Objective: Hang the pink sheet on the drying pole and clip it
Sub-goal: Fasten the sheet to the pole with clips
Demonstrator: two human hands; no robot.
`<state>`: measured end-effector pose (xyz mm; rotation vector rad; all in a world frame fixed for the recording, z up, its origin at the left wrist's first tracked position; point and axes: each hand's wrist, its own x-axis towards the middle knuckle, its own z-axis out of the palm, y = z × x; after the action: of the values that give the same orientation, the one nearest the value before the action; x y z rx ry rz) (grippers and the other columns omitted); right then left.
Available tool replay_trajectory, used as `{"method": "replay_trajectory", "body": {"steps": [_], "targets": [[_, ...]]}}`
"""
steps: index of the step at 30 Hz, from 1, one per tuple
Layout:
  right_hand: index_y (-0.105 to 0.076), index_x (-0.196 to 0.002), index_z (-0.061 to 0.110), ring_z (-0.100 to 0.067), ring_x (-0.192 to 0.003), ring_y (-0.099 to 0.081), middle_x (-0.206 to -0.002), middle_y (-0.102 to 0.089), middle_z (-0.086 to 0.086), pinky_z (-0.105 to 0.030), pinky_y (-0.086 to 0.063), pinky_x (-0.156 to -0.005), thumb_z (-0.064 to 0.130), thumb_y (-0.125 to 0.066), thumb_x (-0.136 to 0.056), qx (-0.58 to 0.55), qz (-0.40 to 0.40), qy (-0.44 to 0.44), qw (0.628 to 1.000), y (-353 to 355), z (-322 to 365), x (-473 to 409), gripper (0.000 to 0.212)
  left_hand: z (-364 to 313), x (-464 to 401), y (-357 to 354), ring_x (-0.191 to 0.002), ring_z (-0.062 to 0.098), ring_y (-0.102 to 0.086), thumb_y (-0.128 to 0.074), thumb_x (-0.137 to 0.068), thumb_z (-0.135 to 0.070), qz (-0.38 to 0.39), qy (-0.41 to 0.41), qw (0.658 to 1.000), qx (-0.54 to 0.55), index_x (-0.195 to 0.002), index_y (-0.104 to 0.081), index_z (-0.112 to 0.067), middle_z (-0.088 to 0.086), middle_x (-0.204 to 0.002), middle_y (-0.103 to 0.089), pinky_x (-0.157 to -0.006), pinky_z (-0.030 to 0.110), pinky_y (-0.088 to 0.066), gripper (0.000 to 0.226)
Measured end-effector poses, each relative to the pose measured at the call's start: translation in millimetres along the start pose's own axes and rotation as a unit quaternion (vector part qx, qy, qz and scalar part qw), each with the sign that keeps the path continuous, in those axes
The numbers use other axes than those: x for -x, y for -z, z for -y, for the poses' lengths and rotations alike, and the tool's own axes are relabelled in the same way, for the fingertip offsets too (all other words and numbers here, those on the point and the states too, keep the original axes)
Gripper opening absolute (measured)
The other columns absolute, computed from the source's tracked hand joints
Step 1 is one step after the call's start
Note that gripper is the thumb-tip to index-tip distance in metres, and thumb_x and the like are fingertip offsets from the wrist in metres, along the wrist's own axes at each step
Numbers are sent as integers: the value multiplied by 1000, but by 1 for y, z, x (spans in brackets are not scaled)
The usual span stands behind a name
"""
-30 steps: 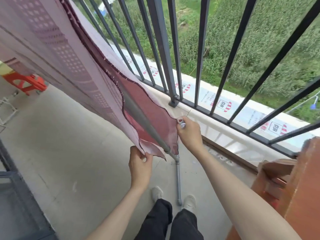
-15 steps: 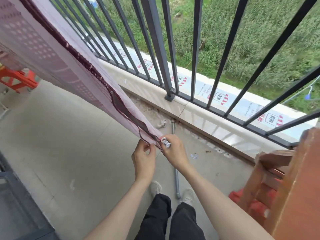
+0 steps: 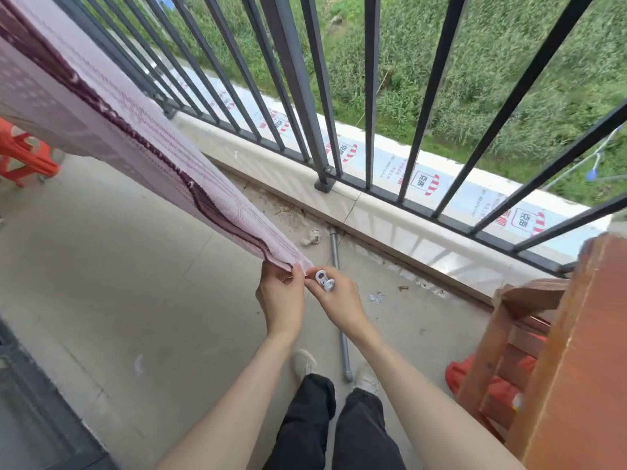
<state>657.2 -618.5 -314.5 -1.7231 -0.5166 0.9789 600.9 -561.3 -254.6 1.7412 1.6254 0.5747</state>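
While your left hand (image 3: 283, 295) pinches the near corner of the pale pink sheet with its dark maroon stitched hem (image 3: 159, 154), your right hand (image 3: 334, 300) closes around a small white plastic clothes clip (image 3: 324, 280), carried right up beside that same corner! Both hands are touching the fabric's end, almost knuckle to knuckle. The sheet runs taut up and away to the upper left, folded double, and the drying pole itself must sit inside that fold, because you can't see it from here. So the hanging looks done. The clipping? Not yet, I'd say: the clip sits in your fingers, and whether its mouth has met the cloth is too small to tell. What's left, by my reckoning, is to bite the clip over the doubled edge and let go. On the grey concrete balcony floor (image 3: 135, 283) a thin grey metal rod (image 3: 339, 300) lies below your hands, and the dark metal railing (image 3: 298, 83) stands beyond.
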Motion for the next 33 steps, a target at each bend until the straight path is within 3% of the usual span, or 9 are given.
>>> {"method": "replay_trajectory", "body": {"steps": [5,7,10,14,18,21,25,29,33], "targets": [[-47,-95,17,-13,-70,-49,-92,-56,-4,-24,-41,-66,34,-47,-95,-205,-19,-157,966,12,-7,12,16,5,8,5,-73,16,-57,-58,-84,-10,4,26,999,26,-91,-59,-5,6,-83,-67,-64,18,-33,8],[-50,-90,16,-11,-71,-52,-87,-56,-2,-27,-45,-68,29,-46,-96,-266,-45,-168,948,15,-10,16,15,5,8,6,-73,16,-58,-59,-83,-9,11,23,999,35,-90,-60,-5,4,-79,-66,-63,17,-33,7],[-64,-82,20,-6,-84,-57,-85,-63,7,-23,-44,-78,34,-51,-93,-239,-79,-144,957,19,-16,20,22,6,5,7,-74,15,-60,-60,-83,-9,24,16,999,40,-94,-63,-4,2,-79,-66,-62,16,-36,13],[-59,-71,10,-7,-52,-36,-55,-45,7,-16,-29,-49,29,-59,-89,-309,-118,-183,926,27,-17,19,26,5,2,8,-75,18,-59,-60,-83,-11,43,7,999,17,-97,-64,-4,4,-81,-67,-65,19,-35,16],[-66,-96,2,-13,-65,-62,-81,-66,-11,-16,-43,-52,14,-57,-89,-404,-42,-231,884,27,-15,26,16,7,-3,8,-85,26,-63,-60,-83,-20,57,29,998,-10,-88,-66,-4,9,-86,-72,-69,25,-38,18],[-68,-92,12,-15,-79,-67,-92,-70,-9,-15,-48,-62,4,-60,-85,-314,-34,-164,935,26,-14,36,13,9,-7,8,-90,24,-64,-59,-82,-26,72,34,996,-31,-87,-68,-7,8,-88,-73,-72,25,-38,22],[-67,-111,11,-2,-80,-58,-93,-68,-1,-7,-42,-71,11,-72,-78,-76,-86,-2,993,25,-22,42,33,7,-8,7,-88,24,-68,-55,-71,-35,96,60,994,6,-77,-68,-14,0,-77,-73,-85,33,-48,25],[-68,-110,8,-6,-85,-52,-94,-70,-4,-11,-36,-78,23,-67,-79,104,-134,184,968,24,-28,43,35,7,-8,4,-81,23,-70,-57,-67,-33,97,97,989,59,-73,-65,-17,-11,-62,-70,-88,43,-52,19],[-68,-110,10,-9,-83,-47,-97,-72,-3,-15,-34,-77,32,-56,-83,161,-159,225,948,16,-29,35,37,1,-3,4,-68,14,-71,-60,-76,-18,98,106,984,100,-83,-69,-12,-7,-64,-71,-88,43,-52,13]]}}
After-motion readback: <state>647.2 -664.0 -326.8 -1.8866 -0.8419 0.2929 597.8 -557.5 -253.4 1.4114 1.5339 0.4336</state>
